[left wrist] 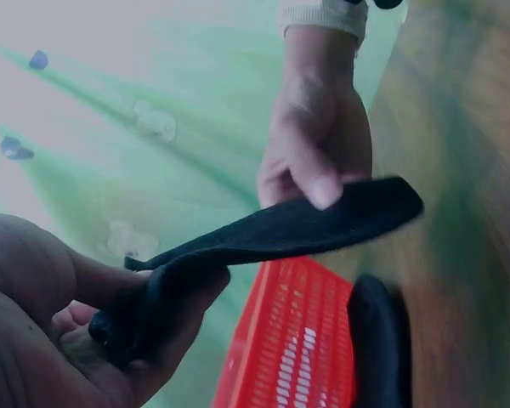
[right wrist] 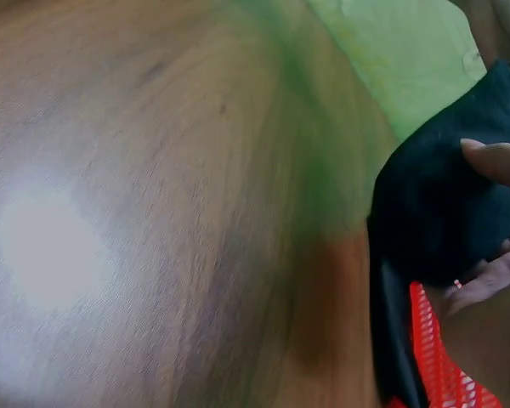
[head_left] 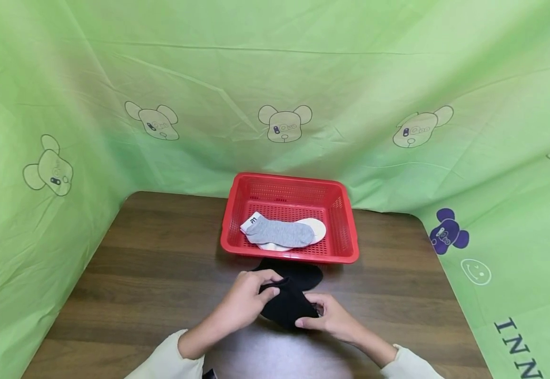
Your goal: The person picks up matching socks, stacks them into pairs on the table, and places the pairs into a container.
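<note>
A black sock (head_left: 288, 306) is held between both hands, raised over the table in front of the basket. My left hand (head_left: 245, 299) pinches one end, its thumb on the near side. At the other end, my right hand (head_left: 334, 320) grips the sock between thumb and fingers. In the left wrist view the held sock (left wrist: 297, 228) stretches from one hand to the other. A second black sock (head_left: 305, 275) lies on the table against the basket's front, partly hidden behind the held one.
Behind the hands stands a red plastic basket (head_left: 226, 231). Inside it a grey sock (head_left: 280, 233) with a white cuff lies over a white sock (head_left: 320, 229). The wooden table (head_left: 161, 263) is bordered by a green printed curtain (head_left: 208, 105) at the back and sides.
</note>
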